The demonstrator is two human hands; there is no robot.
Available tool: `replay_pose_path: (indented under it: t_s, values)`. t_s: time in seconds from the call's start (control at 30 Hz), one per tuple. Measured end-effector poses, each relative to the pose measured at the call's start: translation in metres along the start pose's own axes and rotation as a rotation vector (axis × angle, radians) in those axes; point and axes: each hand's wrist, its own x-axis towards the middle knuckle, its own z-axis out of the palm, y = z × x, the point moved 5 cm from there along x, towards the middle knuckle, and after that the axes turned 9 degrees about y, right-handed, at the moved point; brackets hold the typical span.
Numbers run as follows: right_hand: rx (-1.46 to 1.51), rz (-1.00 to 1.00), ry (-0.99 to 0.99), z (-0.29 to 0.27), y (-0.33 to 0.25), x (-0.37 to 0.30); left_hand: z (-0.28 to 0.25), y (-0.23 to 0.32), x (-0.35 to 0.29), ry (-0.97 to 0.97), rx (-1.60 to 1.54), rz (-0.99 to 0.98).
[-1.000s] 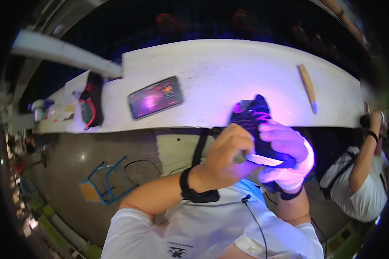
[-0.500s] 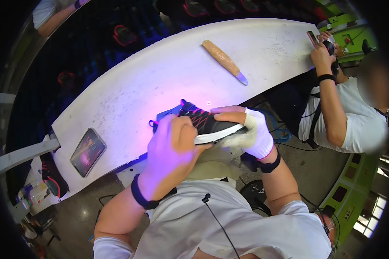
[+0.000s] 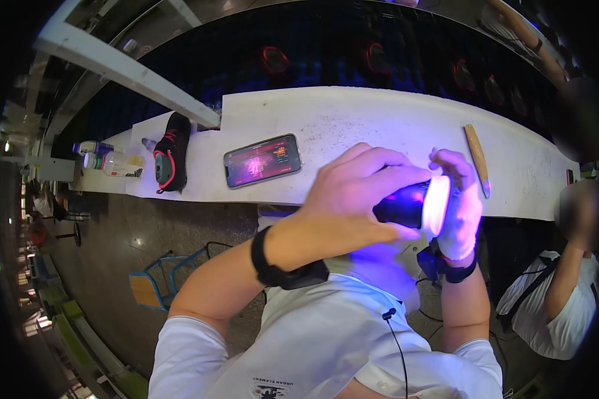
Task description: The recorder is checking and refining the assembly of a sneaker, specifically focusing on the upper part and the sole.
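Between my two hands, above the near side of the white bench, is a black sneaker [image 3: 400,207] with a white sole, tilted so the sole faces right and glows under violet light. My left hand [image 3: 353,193] is closed round its upper, covering most of it. On the sole side, my right hand [image 3: 464,211], in a white glove with bare fingertips, curls against the shoe. Just beyond that hand lies a wooden-handled knife [image 3: 476,158] with a short blade. Closest to my left forearm on the bench is a phone [image 3: 262,161] with a lit screen.
At the bench's left end stand another black-and-red sneaker [image 3: 173,151] and plastic bottles [image 3: 116,163]. A metal post [image 3: 133,73] slants over that end. Several shoes sit on a dark surface [image 3: 326,60] behind the white bench [image 3: 359,110]. A co-worker [image 3: 559,299] is at right.
My view has swung to the left. The sneaker has been turned from lying sideways, laces showing, to having its sole face right. Both hands have kept hold of it.
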Motion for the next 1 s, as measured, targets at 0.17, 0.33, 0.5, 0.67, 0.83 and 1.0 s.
replay_pose_path:
  t_s: [0.17, 0.33, 0.5, 0.67, 0.83, 1.0]
  values:
    - [-0.079, -0.200, -0.192, 0.032, -0.034, 0.029, 0.007, -0.009, 0.005, -0.083, 0.123, -0.351]
    - [1.039, 0.301, -0.028, 0.056, -0.012, 0.044, -0.007, -0.027, -0.008, -0.147, 0.071, -0.483]
    - [0.761, 0.463, -0.117, 0.071, 0.003, 0.067, -0.013, -0.040, -0.009, 0.032, 0.083, -0.616]
    - [0.455, 0.474, -0.333, 0.062, 0.007, 0.074, -0.001, -0.043, 0.030, -0.028, 0.255, -0.541]
    - [0.253, 0.131, -0.249, 0.023, -0.002, 0.090, 0.029, -0.018, 0.077, -0.192, 0.412, -0.407]
    - [0.337, 0.193, -0.226, -0.019, -0.008, 0.061, 0.063, 0.028, 0.074, -0.342, 0.627, -0.040]
